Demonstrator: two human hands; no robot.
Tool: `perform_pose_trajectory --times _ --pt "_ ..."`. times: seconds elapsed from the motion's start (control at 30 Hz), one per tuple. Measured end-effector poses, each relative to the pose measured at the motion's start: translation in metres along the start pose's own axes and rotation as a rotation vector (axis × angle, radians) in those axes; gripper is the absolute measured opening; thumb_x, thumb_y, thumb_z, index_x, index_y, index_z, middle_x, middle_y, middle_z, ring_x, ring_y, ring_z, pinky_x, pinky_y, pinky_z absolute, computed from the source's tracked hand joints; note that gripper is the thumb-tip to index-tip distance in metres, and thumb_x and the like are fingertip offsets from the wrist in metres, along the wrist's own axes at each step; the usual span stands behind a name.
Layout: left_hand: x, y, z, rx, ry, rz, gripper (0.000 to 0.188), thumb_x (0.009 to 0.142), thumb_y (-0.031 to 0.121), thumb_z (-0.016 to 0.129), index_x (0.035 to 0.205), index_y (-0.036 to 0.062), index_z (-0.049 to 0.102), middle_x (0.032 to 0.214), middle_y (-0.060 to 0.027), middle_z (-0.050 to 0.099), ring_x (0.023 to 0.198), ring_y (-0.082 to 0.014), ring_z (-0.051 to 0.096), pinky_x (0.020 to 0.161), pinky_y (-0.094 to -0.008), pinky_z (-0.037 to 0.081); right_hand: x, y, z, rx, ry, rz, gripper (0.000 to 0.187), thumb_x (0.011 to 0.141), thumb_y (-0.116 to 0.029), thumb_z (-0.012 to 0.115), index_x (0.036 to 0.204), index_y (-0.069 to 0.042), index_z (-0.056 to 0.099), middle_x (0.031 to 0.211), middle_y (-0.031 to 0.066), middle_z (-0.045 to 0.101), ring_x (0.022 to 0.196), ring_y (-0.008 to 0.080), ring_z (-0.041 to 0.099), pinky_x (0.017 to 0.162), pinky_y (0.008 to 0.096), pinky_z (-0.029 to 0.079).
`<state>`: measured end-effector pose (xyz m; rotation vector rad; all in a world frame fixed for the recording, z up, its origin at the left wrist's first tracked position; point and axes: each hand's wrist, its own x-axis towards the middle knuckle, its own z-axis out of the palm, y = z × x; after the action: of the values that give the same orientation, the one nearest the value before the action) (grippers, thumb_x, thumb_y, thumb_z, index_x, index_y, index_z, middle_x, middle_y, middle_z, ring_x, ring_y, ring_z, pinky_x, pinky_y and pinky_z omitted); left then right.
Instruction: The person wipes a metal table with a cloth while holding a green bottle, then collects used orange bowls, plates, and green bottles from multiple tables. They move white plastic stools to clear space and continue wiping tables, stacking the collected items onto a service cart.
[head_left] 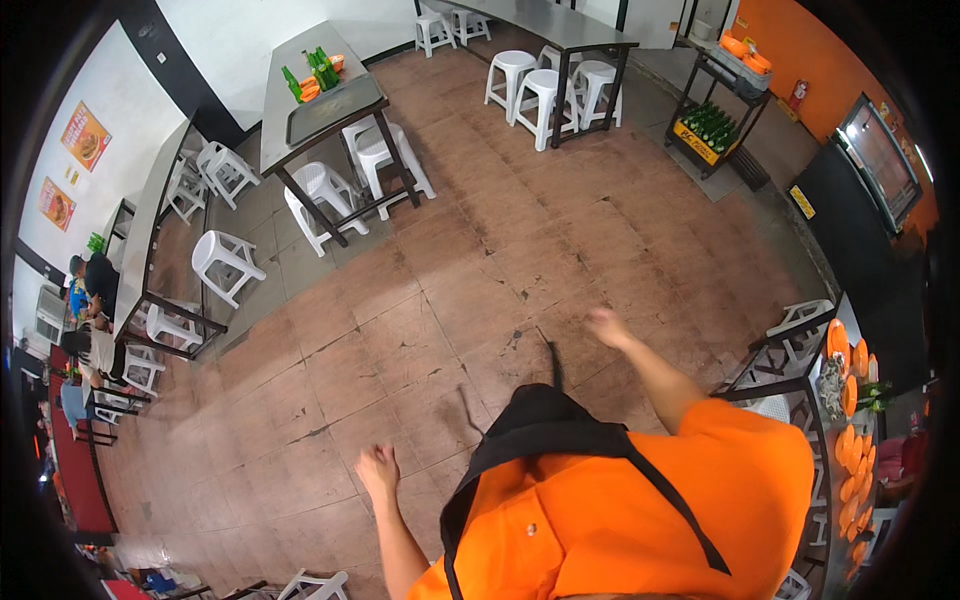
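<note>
My left hand [376, 468] hangs over the tiled floor [400, 350], its fingers loosely curled in with nothing visible in them. Farther forward, my right hand [606, 327] is also over bare tiles; motion blurs its fingers, and I see no object there. Neither hand touches anything. Between my arms, a black apron [540, 420] covers the front of my orange shirt [690, 480]. Ahead to the left, a metal-topped table [300, 60] holds a grey tray [335, 118], green bottles [322, 68] and orange dishes [309, 90].
White stools [318, 200] stand around the tables. A black cart [715, 130] at the far right carries a yellow crate [697, 142] of green bottles. Orange plates [850, 450] cover a table on my right. Several people [98, 285] are at the left-hand tables.
</note>
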<state>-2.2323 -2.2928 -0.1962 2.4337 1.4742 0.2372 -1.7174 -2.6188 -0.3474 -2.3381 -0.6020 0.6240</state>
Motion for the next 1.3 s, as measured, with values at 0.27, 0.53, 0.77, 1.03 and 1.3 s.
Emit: perform_pose_trajectory --times 0.27,0.53,0.77,1.03,1.3 --pt "0.233 0.204 0.068 -0.485 -0.047 0.094 0.033 0.079 0.024 0.080 0.096 -0.0003 0.067 0.098 -0.0234 0.070 0.092 -0.0415 0.067 0.081 -0.0449 0.053 -0.115 0.196 0.008 -0.007 -0.122 0.963 0.044 0.096 -0.025 0.060 0.133 -0.002 0.058 0.134 0.0196 0.060 0.121 0.0340 0.058 0.101 0.0402 0.046" --pt "0.369 0.359 0.153 -0.289 -0.625 0.330 0.063 0.080 0.024 0.077 0.135 0.0022 0.056 0.119 -0.0259 0.067 0.112 -0.0416 0.065 0.097 -0.0447 0.052 0.146 0.136 -0.050 -0.096 -0.251 0.662 0.037 0.090 -0.022 0.066 0.121 -0.002 0.065 0.120 0.0196 0.067 0.110 0.0327 0.064 0.094 0.0398 0.050" --pt "0.610 0.401 0.181 -0.596 -0.096 0.248 0.066 0.077 0.009 0.078 0.137 0.0030 0.051 0.115 -0.0193 0.067 0.104 -0.0329 0.067 0.089 -0.0423 0.054 0.484 0.002 -0.141 -0.109 0.019 0.444 0.031 0.084 -0.020 0.071 0.108 -0.001 0.070 0.107 0.0194 0.072 0.100 0.0319 0.069 0.087 0.0400 0.054" --pt "0.985 0.470 0.090 -0.823 0.581 0.126 0.089 0.074 0.010 0.082 0.150 0.0023 0.035 0.138 -0.0186 0.050 0.123 -0.0300 0.053 0.098 -0.0405 0.048 0.832 -0.209 -0.118 -0.148 -0.156 -0.011 0.044 0.083 -0.024 0.075 0.121 -0.003 0.067 0.111 0.0196 0.071 0.101 0.0318 0.068 0.089 0.0410 0.053" --pt "1.331 0.536 -0.005 -0.448 0.889 0.256 0.094 0.070 0.020 0.082 0.150 0.0040 0.035 0.147 -0.0257 0.039 0.140 -0.0427 0.036 0.116 -0.0495 0.032 1.126 -0.632 -0.069 0.313 -0.291 -0.652 0.060 0.080 -0.018 0.080 0.133 -0.002 0.058 0.129 0.0165 0.063 0.111 0.0276 0.065 0.096 0.0382 0.053"
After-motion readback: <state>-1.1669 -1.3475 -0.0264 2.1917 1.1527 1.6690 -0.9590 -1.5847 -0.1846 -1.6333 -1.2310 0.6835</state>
